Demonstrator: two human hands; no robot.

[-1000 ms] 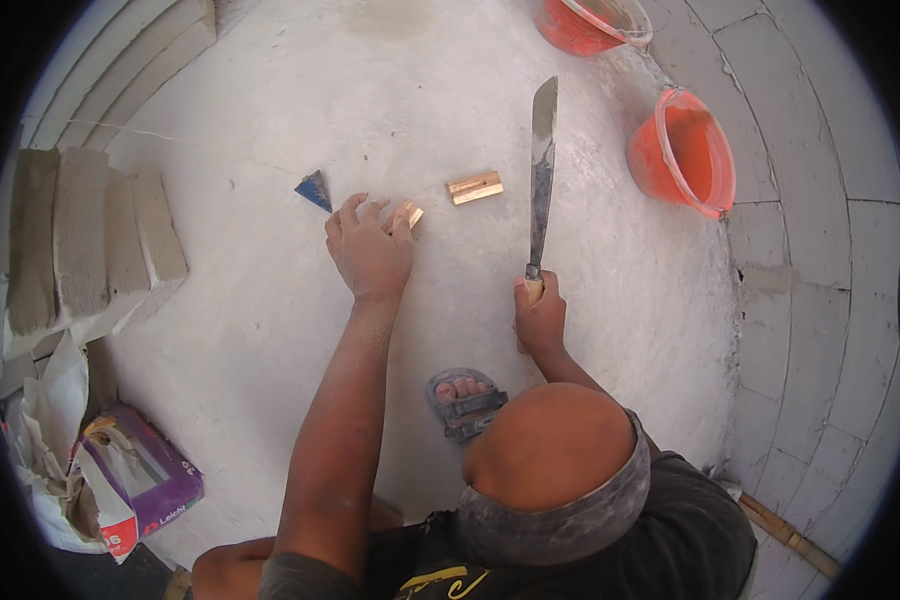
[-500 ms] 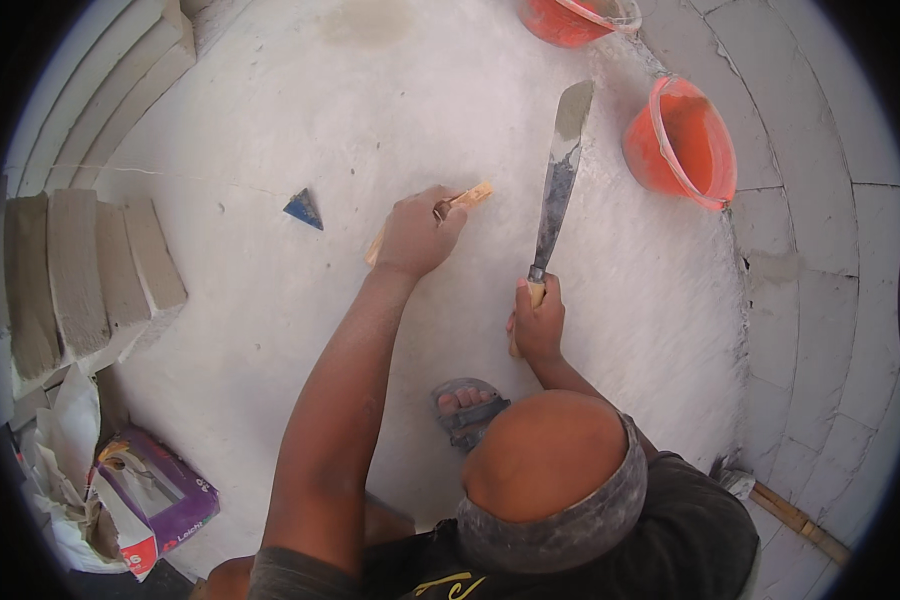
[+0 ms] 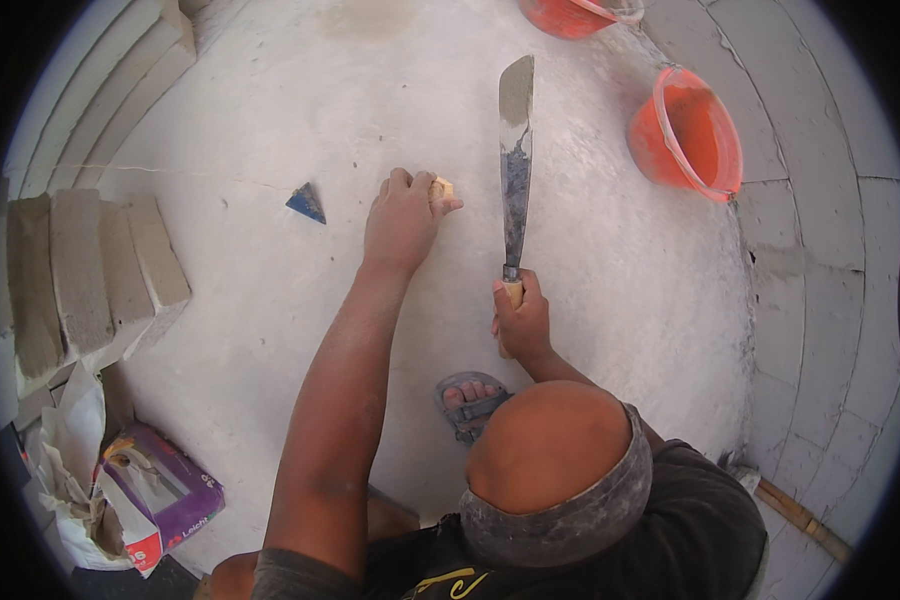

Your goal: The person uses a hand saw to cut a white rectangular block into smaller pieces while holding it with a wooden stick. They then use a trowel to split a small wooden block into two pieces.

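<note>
Head view, looking straight down on a pale grey cement floor

Change since one second ago: the small tan wooden block lay free on the floor between the two hands; half a second ago the left hand had it lifted in its fingers. Now the same hand has it set back down, fingers curled over it, thumb and fingertips pinching it against the surface, only its right end showing past the knuckles. Judgement: the block has been picked up, repositioned and is being held steady just left of the blade.

Right hand is closed in a fist round the wooden handle of a long flat trowel-like blade. Blade has swung from a slight tilt to nearly straight up the frame, tip crusted with grey mortar. Cannot tell whether the blade touches the floor or hangs just above it.

Blue triangular chip lies on the floor left of the left hand, apart from it.

Surface: floor dusty, a thin crack running across at left.

Room: curved block wall at right; two orange buckets at upper right; grey blocks stacked at left; a purple carton and torn paper sacks at lower left; sandalled foot below the right hand
</note>
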